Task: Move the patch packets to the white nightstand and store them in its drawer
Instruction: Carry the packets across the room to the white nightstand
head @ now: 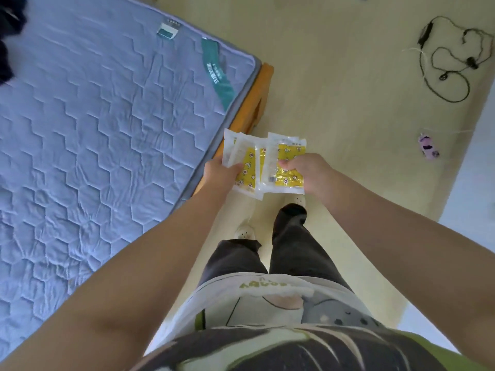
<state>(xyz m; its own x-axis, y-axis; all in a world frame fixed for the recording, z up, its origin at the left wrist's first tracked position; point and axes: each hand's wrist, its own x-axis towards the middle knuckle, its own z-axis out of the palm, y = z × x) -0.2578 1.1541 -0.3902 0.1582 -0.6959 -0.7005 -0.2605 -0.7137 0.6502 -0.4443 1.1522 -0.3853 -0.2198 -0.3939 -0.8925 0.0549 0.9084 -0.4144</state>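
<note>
Several patch packets (263,162), white with yellow patterned fronts, are fanned out in front of me above the floor, just past the bed's corner. My left hand (221,174) grips the left packets of the fan, thumb on top. My right hand (308,171) pinches the rightmost packet at its right side. No white nightstand or drawer is in view.
A bed with a quilted lavender mattress (93,129) on an orange wooden frame (257,100) fills the left. Pale wooden floor (334,89) stretches ahead. A black cable (450,57) and a small purple toy (428,148) lie on the floor at the right. My feet stand below the packets.
</note>
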